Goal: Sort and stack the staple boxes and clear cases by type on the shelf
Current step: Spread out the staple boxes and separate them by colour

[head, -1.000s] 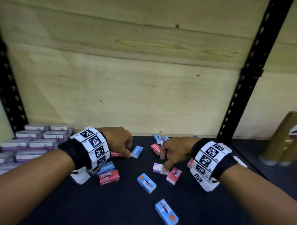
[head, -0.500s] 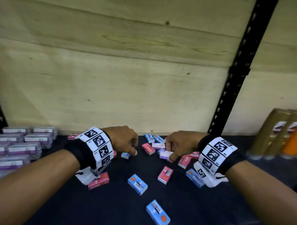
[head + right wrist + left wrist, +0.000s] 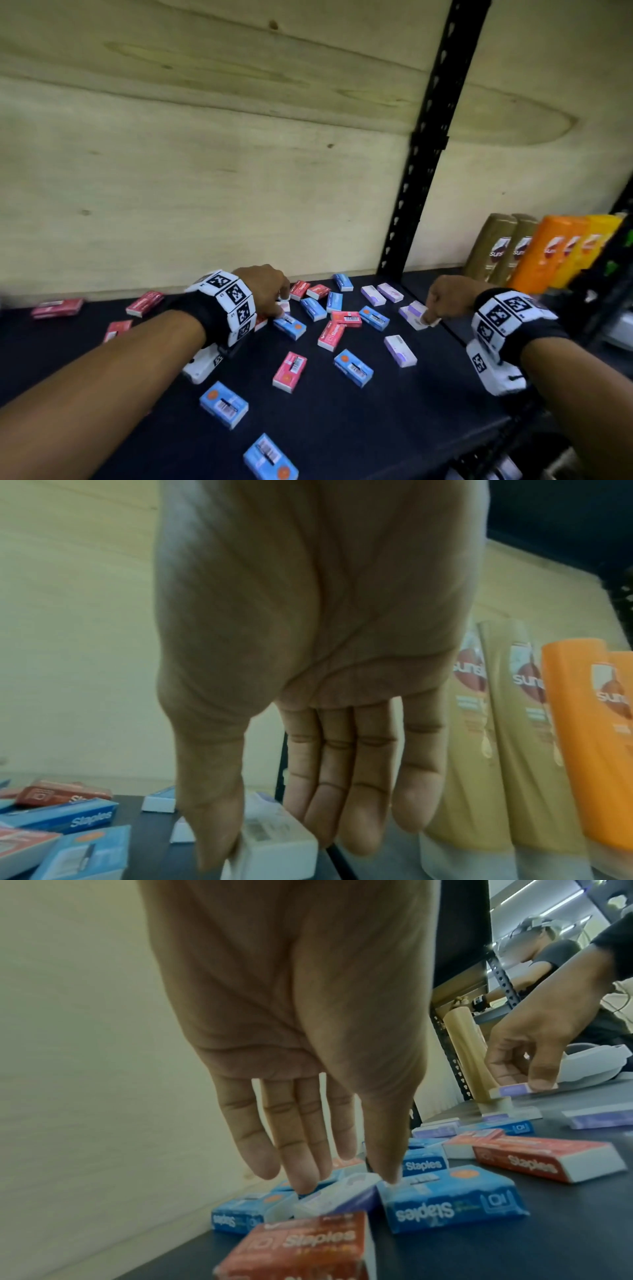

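Sorting is the step in hand, judged from the loose scatter of staple boxes on the dark shelf (image 3: 394,428): red, blue and purple boxes lie mixed, unstacked. Your right hand (image 3: 445,301) pinches a purple staple box (image 3: 274,840) between thumb and fingers; the fingers hang almost straight past its far side and the thumb bears on the near side. The box sits at the fingertips, low over the shelf and near its right end; whether it rests on the purple box below it cannot be told. Its long axis runs roughly across the grip, a short end toward the thumb and the barcoded face up. Your left hand (image 3: 267,291) reaches into the cluster with fingers extended: a fingertip touches a pale purple box (image 3: 337,1194) and the thumb tip rests on a blue staple box (image 3: 452,1202) just beside it; nothing is enclosed. The next move probably calls for squaring the held box with a like-coloured one before release. Shampoo bottles (image 3: 507,253) stand just beyond the right hand; keep clear of them.
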Tool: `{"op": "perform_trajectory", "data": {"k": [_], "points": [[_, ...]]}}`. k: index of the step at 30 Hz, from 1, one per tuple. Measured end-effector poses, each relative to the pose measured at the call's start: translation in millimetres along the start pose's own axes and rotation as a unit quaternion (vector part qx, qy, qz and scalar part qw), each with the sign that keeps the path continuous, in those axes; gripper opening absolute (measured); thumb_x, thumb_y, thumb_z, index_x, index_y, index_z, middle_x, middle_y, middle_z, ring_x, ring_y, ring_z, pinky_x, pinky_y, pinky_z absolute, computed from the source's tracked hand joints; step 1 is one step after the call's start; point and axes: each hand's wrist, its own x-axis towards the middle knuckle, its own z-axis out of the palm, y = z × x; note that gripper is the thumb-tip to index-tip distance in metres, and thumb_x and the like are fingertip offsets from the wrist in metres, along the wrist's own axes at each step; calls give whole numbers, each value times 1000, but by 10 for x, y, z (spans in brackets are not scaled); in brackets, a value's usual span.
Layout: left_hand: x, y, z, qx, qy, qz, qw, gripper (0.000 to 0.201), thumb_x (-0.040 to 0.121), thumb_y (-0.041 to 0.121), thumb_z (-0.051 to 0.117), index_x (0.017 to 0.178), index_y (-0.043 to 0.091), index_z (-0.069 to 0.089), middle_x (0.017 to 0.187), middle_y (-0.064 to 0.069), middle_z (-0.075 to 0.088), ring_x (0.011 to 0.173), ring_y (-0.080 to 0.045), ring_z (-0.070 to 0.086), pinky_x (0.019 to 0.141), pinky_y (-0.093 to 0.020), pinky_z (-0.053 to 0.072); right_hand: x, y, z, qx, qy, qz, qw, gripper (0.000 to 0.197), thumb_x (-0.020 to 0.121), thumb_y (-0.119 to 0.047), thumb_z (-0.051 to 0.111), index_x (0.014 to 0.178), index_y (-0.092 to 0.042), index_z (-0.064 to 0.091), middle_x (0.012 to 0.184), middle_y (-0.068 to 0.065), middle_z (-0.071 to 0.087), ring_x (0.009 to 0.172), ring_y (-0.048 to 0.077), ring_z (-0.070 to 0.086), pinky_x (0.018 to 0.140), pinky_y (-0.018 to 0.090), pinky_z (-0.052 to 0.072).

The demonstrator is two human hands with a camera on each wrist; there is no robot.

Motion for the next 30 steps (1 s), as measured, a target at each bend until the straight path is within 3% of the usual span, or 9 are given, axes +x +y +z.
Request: {"op": "perform_trajectory", "data": {"k": [4, 7, 10, 17, 20, 23, 27, 30], "points": [[64, 6, 41, -4, 2, -16, 1000, 40, 84, 35, 73, 120, 23, 62, 117, 2, 63, 102, -20, 62, 86, -34, 51, 69, 43, 50, 44, 11, 25, 999, 40, 80, -46, 75, 79, -5, 71, 76, 2, 67, 80, 21, 65, 75, 29, 51], [83, -10, 54, 8, 0, -25, 1000, 35, 85, 33, 72, 117, 21, 65, 113, 0, 65, 100, -22, 63, 84, -33, 52, 156, 31, 92, 47, 15, 33, 998, 39, 74, -47, 78, 83, -9, 75, 88, 4, 74, 87, 20, 69, 81, 32, 57], [85, -38, 61, 14, -8, -23, 1000, 35, 86, 33, 71, 117, 19, 65, 115, -2, 65, 101, -23, 63, 80, -31, 48, 219, -3, 130, 27, 13, 36, 999, 35, 73, -47, 77, 74, -13, 68, 84, 3, 70, 80, 20, 65, 75, 31, 55], [59, -108, 59, -18, 1, -19, 1000, 41, 88, 31, 70, 124, 18, 56, 120, -2, 61, 106, -22, 60, 89, -34, 50, 253, -77, 124, -8, 15, 30, 999, 39, 82, -53, 68, 67, -21, 53, 79, -2, 60, 80, 20, 60, 71, 29, 48], [9, -173, -2, -46, 9, -14, 999, 36, 88, 25, 69, 120, 19, 54, 118, -2, 61, 104, -22, 60, 89, -36, 50, 207, -206, 8, -3, 53, -22, 998, 38, 87, -50, 65, 71, -16, 59, 75, -3, 61, 78, 21, 60, 66, 30, 44], [-74, -218, -103, -82, 27, 9, 996, 30, 86, 25, 72, 108, 22, 52, 109, 3, 65, 95, -17, 61, 78, -29, 48, 124, -489, -110, 66, 81, -111, 988, 24, 87, -44, 69, 100, -24, 63, 91, -12, 59, 91, 15, 59, 80, 30, 47], [-178, -150, -208, -115, 56, 44, 991, 30, 83, 28, 75, 95, 27, 47, 98, 10, 66, 86, -15, 62, 68, -27, 43, 14, -932, -163, 177, 31, -204, 962, 30, 85, -42, 73, 109, -25, 66, 101, -9, 70, 91, 8, 66, 87, 29, 54], [-264, -19, -207, -117, 81, 86, 986, 31, 82, 29, 76, 92, 26, 46, 91, 11, 63, 79, -12, 60, 62, -24, 42, -38, -1169, -151, 243, -23, -239, 940, 27, 91, -41, 68, 104, -18, 72, 96, -3, 75, 84, 11, 69, 85, 31, 56]]}}
